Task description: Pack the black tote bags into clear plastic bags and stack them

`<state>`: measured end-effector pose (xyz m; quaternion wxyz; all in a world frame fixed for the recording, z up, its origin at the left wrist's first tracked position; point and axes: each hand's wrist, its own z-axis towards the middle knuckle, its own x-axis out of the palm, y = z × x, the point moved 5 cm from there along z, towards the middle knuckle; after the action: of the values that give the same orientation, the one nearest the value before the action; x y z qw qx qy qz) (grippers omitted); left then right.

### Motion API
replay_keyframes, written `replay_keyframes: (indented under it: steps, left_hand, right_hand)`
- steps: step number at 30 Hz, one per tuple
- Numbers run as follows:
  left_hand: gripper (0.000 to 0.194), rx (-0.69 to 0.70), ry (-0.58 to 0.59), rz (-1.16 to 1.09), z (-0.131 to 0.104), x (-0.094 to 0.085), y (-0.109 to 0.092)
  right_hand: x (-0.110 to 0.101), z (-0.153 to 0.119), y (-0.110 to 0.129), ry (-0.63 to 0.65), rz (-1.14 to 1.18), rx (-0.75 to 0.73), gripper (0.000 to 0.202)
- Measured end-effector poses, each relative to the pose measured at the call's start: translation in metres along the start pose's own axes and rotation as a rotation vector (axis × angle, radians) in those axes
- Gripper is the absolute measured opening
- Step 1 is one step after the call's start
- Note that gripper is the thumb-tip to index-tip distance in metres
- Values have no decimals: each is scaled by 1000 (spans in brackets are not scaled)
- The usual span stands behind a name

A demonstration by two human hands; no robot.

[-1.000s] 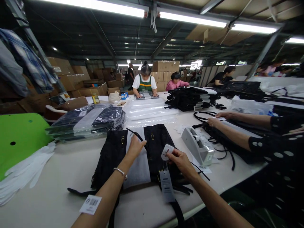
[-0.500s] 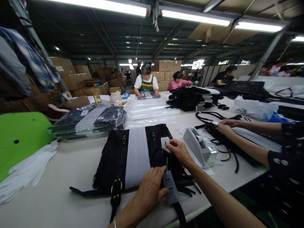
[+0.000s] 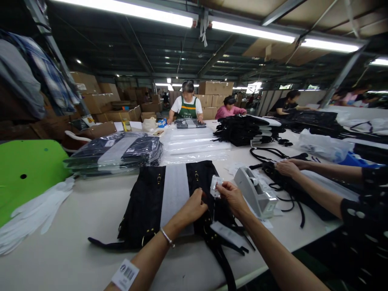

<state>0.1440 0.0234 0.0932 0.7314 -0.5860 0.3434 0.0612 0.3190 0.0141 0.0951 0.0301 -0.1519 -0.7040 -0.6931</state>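
- Pale, smooth worktop (image 3: 100, 218) carries a flat black fabric bag (image 3: 145, 202) with a grey centre strip (image 3: 174, 194).
- Right hand (image 3: 232, 198) pinches a small white tag (image 3: 215, 186) above the bag.
- Left hand (image 3: 194, 206), apart, curls over the bag; cannot tell whether it grips anything.

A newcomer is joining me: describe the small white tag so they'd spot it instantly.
On the pale table, find the front-centre black bag. At its right side, the person's right hand holds the small white tag. It looks shorter than the pale, slanting tag below.
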Motion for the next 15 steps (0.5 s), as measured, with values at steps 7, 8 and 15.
replay_keyframes:
  steps: [7,8,15]
  left_hand:
    - [68,-145,-388,1,25,-28,28]
    - [71,-138,-417,-4,20,-31,23]
    - [59,542,352,242,-68,13,-42]
  right_hand:
    - [-8,4,-10,-65,47,52,49]
    - [-10,4,-12,-70,49,56,49]
    - [-19,5,-23,-70,70,78,47]
